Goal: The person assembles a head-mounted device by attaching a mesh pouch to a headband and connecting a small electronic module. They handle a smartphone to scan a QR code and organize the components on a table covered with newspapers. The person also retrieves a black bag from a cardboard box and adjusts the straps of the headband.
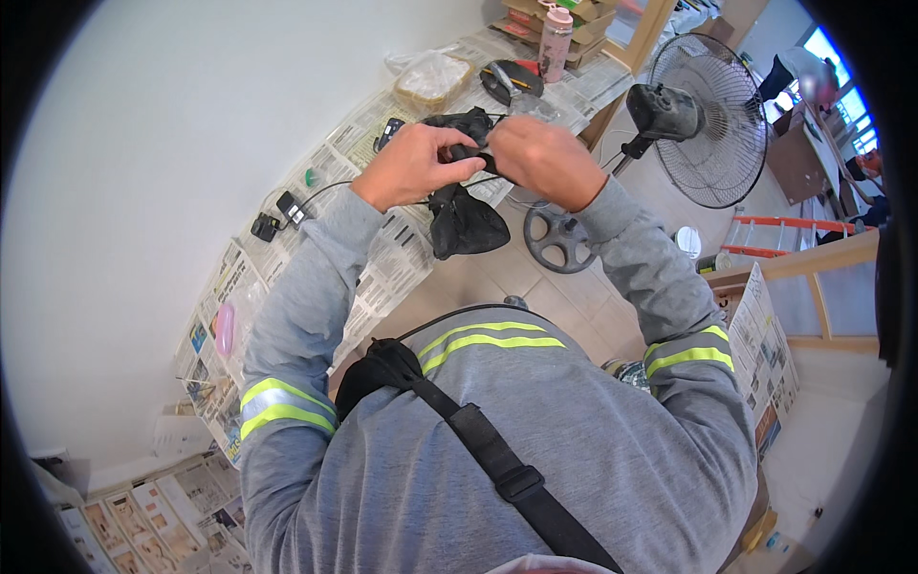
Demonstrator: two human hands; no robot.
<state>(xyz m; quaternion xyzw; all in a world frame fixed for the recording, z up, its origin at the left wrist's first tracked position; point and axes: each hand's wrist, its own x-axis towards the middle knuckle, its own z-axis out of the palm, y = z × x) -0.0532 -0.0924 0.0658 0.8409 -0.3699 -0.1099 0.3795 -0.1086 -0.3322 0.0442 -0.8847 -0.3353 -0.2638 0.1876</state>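
Both my hands are raised over the edge of a newspaper-covered ledge. They hold a soft black fabric piece [467, 222], whose lower part hangs down in a loose bunch. My left hand [417, 165] pinches its black upper part between thumb and fingers. My right hand [547, 161], slightly blurred, is closed on the same piece just to the right. Its fingertips are mostly hidden. A thin black cable [323, 191] runs from near a small black charger [265, 227] toward my left hand. More black fabric [465, 122] shows just beyond my fingers.
Behind my hands sit a plastic bag-covered tub [433, 80], a round black dish [512, 83] with tools, and a pink bottle [556, 44]. A standing fan [710, 121] is at the right, its round base [559, 239] on the floor. Another person [806, 78] is farther back, beyond it.
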